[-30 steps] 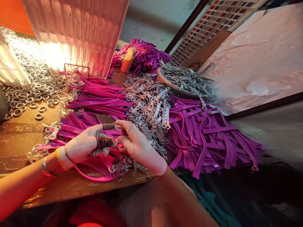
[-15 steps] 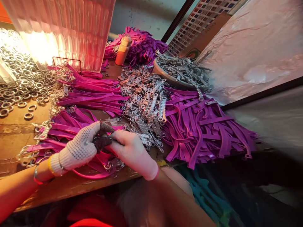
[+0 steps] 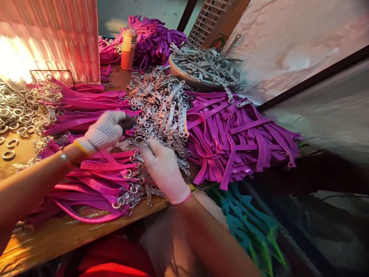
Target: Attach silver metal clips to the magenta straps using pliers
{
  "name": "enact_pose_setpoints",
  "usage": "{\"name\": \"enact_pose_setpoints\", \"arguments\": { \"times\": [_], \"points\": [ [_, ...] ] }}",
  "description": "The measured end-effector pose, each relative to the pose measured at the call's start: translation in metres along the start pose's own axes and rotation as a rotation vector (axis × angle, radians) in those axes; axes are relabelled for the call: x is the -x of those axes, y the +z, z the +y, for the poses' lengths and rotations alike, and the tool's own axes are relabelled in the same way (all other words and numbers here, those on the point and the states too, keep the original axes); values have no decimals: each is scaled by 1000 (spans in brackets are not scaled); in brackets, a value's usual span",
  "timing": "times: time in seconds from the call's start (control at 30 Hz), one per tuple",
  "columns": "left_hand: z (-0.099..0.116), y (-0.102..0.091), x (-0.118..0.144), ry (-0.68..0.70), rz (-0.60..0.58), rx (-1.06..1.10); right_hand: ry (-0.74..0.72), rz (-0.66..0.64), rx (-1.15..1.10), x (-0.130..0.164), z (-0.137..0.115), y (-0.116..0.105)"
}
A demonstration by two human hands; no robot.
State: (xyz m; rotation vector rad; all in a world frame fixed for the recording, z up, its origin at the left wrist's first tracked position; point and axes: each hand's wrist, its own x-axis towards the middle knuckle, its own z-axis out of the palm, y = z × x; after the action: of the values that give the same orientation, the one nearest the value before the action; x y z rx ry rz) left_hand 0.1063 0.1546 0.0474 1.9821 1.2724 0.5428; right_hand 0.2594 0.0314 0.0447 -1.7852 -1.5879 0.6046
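My left hand (image 3: 108,129), in a white dotted glove with darkened fingertips, is over the pink straps at the near edge of the pile of silvery metal links (image 3: 161,104). Its fingers are drawn together, and whatever they may hold is hidden. My right hand (image 3: 165,167), in a plain white glove, is lower and to the right, thumb and fingers pinched. A small greyish thing shows at its fingertips, too unclear to name. A loose metal ring (image 3: 131,141) lies beside them. Under and in front of my hands lie pink straps (image 3: 98,169) with metal rings at their ends.
Metal rings (image 3: 17,115) heap at the left by a bright ribbed panel (image 3: 72,42). An orange bottle (image 3: 128,52) stands at the back before more purple straps (image 3: 158,34). A bowl of metal links (image 3: 181,75) is behind a purple strap pile (image 3: 239,142) at right.
My hands, close together around a dark thing before, are now apart. The left has moved up toward the metal links. The view has shifted right.
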Motion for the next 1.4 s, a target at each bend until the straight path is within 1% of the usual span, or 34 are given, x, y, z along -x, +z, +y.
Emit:
{"name": "enact_pose_setpoints", "arguments": {
  "times": [0.03, 0.07, 0.13, 0.2, 0.27, 0.4, 0.53, 0.6, 0.7, 0.8, 0.83, 0.9, 0.97, 1.03, 1.1, 1.2, 1.3, 1.4],
  "points": [
    [-3, -3, -19, 0, 53, -146, -16, 41, -14, 0, 3, -1],
    [-7, -5, -36, -15, 88, -230, -37, 53, -29, 0, 4, -2],
    [-16, -8, -62, -78, 80, -416, -75, 26, -40, 2, 4, -1],
    [-25, -7, -76, -109, 56, -561, -98, -26, -9, 4, 1, 1],
    [-30, -5, -79, -90, 39, -630, -100, -80, 39, 5, -2, 3],
    [-34, -5, -74, -51, 17, -605, -85, -112, 74, 5, -2, 7],
    [-39, -5, -72, -27, 54, -534, -72, -122, 62, 8, 0, 14],
    [-42, -6, -72, -16, 86, -489, -97, -105, 31, 9, 1, 20],
    [-45, -8, -67, 15, 133, -402, -192, -55, -25, 9, 5, 29],
    [-40, -13, -50, 72, 154, -315, -257, -5, -36, 7, 9, 33],
    [-37, -15, -39, 85, 144, -276, -267, 5, -38, 7, 10, 32],
    [-31, -18, -11, 82, 83, -129, -289, 8, -43, 7, 8, 30],
    [-28, -20, 24, 24, -51, 205, -320, -9, -27, 9, 5, 27],
    [-28, -22, 58, -32, -122, 414, -349, -33, 30, 12, -1, 27],
    [-31, -22, 86, -54, -145, 462, -369, -62, 124, 16, -8, 31],
    [-35, -22, 113, -75, -152, 440, -390, -126, 315, 23, -20, 38],
    [-37, -19, 124, -105, -186, 449, -418, -185, 557, 30, -30, 43],
    [-37, -14, 126, -132, -243, 422, -477, -199, 758, 34, -36, 44]
  ]
}}
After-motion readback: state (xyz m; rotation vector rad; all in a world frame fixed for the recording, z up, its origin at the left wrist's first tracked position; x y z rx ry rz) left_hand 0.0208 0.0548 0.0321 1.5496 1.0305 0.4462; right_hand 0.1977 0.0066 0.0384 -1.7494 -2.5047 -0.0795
